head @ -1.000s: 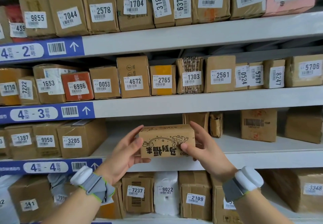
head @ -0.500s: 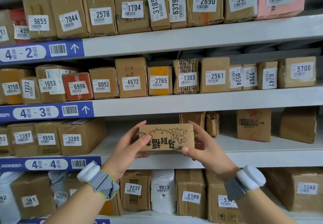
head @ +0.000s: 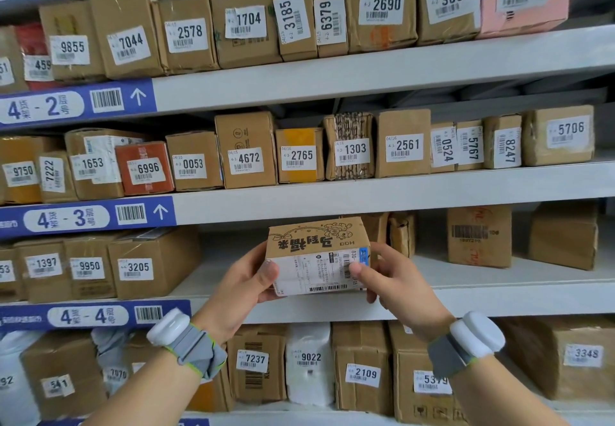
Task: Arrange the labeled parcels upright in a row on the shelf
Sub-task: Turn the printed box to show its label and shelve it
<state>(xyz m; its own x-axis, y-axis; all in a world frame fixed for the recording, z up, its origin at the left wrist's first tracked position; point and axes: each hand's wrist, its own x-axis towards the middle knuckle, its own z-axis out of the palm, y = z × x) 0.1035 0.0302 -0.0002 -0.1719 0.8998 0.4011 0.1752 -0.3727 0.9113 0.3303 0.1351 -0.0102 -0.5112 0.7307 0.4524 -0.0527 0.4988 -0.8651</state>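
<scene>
A small brown carton (head: 316, 239) with black printed characters and a white shipping label on its near face hangs in front of the 4-4 shelf (head: 499, 299). My left hand (head: 246, 279) grips its left end, thumb on the label. My right hand (head: 396, 279) grips its right end, thumb on the label's edge. On that shelf's left stand the parcels labelled 1397 (head: 43, 266), 9950 (head: 88, 267) and 3205 (head: 149, 266). The shelf behind the carton is bare between 3205 and the unlabelled boxes (head: 479, 236) at the right.
Rows of labelled parcels fill the 4-2 shelf (head: 332, 76) and the 4-3 shelf (head: 366, 196) above. Below stand more parcels, such as 7237 (head: 256, 359), 9022 (head: 309, 362) and 2109 (head: 362, 372). Small brown boxes (head: 399, 232) sit deep on the 4-4 shelf.
Both hands have tipped the carton so its top turned away and its white shipping label now faces me. The view moved closer to the shelves.
</scene>
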